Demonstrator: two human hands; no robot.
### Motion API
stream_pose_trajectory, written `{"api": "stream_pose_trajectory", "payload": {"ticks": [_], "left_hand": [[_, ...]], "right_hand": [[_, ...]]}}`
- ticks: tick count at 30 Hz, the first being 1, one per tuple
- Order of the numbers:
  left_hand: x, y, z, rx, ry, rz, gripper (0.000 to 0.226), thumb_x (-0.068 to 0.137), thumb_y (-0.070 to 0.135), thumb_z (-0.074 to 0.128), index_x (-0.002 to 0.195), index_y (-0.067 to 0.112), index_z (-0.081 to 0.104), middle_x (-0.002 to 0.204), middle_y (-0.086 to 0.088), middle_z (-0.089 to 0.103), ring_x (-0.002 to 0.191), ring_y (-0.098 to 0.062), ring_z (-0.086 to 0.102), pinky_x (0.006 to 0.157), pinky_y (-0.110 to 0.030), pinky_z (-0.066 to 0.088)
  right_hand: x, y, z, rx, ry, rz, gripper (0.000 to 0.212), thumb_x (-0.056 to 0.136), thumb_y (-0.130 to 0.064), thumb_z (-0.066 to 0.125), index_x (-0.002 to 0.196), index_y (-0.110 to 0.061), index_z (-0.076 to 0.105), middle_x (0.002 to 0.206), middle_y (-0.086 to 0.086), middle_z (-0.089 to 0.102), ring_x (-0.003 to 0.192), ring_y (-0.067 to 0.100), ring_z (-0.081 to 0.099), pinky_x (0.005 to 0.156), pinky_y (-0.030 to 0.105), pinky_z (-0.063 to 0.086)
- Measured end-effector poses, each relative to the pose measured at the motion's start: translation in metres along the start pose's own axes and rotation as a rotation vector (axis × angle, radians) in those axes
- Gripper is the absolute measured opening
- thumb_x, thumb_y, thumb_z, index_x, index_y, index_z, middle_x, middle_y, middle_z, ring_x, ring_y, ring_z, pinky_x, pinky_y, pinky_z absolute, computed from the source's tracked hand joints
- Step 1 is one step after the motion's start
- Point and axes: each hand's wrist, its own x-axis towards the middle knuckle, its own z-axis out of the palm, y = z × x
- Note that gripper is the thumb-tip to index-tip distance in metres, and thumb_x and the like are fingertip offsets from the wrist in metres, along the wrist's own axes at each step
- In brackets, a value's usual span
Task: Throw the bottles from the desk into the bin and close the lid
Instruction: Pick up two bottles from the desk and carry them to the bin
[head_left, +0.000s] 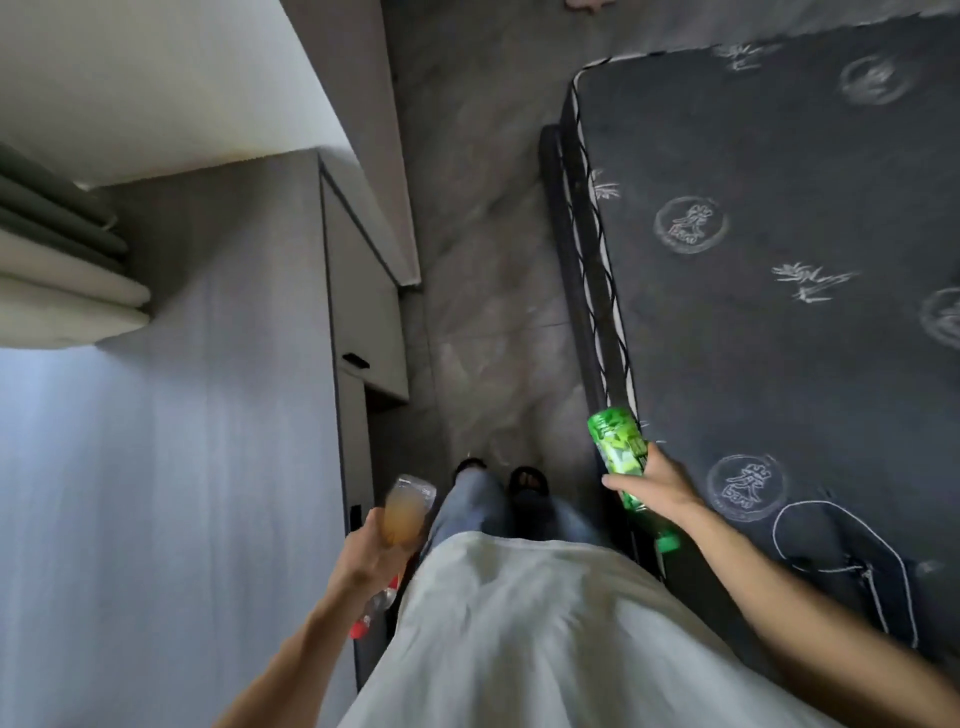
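Note:
My left hand grips a clear bottle with orange-brown liquid and a red cap, held bottom-forward at the desk's right edge. My right hand is closed around a green bottle with a green label and green cap, its base pointing forward beside the bed. Both bottles are off the desk, whose pale grey top fills the left side. No bin is in view.
A narrow strip of grey tiled floor runs ahead between the desk's drawer unit and a dark patterned mattress on the right. Folded curtains lie at far left. My legs and sandalled feet stand in the aisle.

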Motion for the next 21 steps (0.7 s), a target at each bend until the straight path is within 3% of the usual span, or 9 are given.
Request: {"api": "stream_pose_trajectory", "payload": {"ticks": [4, 10, 15, 19, 21], "left_hand": [[0.026, 0.010, -0.019, -0.013, -0.006, -0.062, 0.052, 0.083, 0.046, 0.074, 0.121, 0.021, 0.050, 0.098, 0.000, 0.066, 0.084, -0.025, 0.064, 0.077, -0.038, 0.055], [0.093, 0.057, -0.078, -0.033, 0.000, -0.096, 0.056, 0.084, 0.041, 0.078, 0.127, 0.015, 0.052, 0.116, -0.013, 0.071, 0.088, -0.027, 0.061, 0.080, -0.034, 0.051], [0.156, 0.150, -0.149, 0.025, 0.005, -0.038, 0.064, 0.083, 0.050, 0.072, 0.134, 0.019, 0.050, 0.118, -0.014, 0.071, 0.104, -0.036, 0.068, 0.083, -0.037, 0.055], [0.209, 0.240, -0.199, 0.006, 0.014, 0.077, 0.073, 0.083, 0.055, 0.071, 0.142, 0.021, 0.044, 0.121, -0.011, 0.069, 0.103, -0.034, 0.067, 0.088, -0.042, 0.058], [0.235, 0.284, -0.220, -0.015, 0.023, 0.111, 0.077, 0.080, 0.058, 0.072, 0.142, 0.021, 0.045, 0.121, -0.010, 0.068, 0.100, -0.031, 0.065, 0.084, -0.038, 0.054]], "right_hand": [[0.044, -0.069, -0.026, -0.024, 0.010, -0.057, 0.061, 0.061, -0.046, 0.081, 0.112, -0.021, 0.058, 0.104, 0.004, 0.069, 0.098, 0.026, 0.065, 0.084, 0.034, 0.053], [0.097, -0.150, -0.054, -0.035, -0.008, -0.080, 0.051, 0.065, -0.042, 0.083, 0.107, -0.025, 0.058, 0.099, 0.000, 0.070, 0.087, 0.021, 0.064, 0.075, 0.033, 0.050], [0.117, -0.171, -0.077, -0.017, -0.017, -0.033, 0.045, 0.070, -0.030, 0.086, 0.106, -0.013, 0.066, 0.097, 0.010, 0.073, 0.094, 0.031, 0.069, 0.086, 0.042, 0.056], [0.125, -0.175, -0.092, 0.101, 0.002, 0.067, 0.049, 0.078, -0.024, 0.083, 0.120, -0.005, 0.065, 0.111, 0.019, 0.071, 0.101, 0.034, 0.067, 0.090, 0.046, 0.054], [0.135, -0.180, -0.104, 0.156, 0.012, 0.092, 0.056, 0.083, -0.018, 0.079, 0.133, -0.004, 0.058, 0.123, 0.021, 0.066, 0.111, 0.037, 0.063, 0.092, 0.046, 0.050]]}}
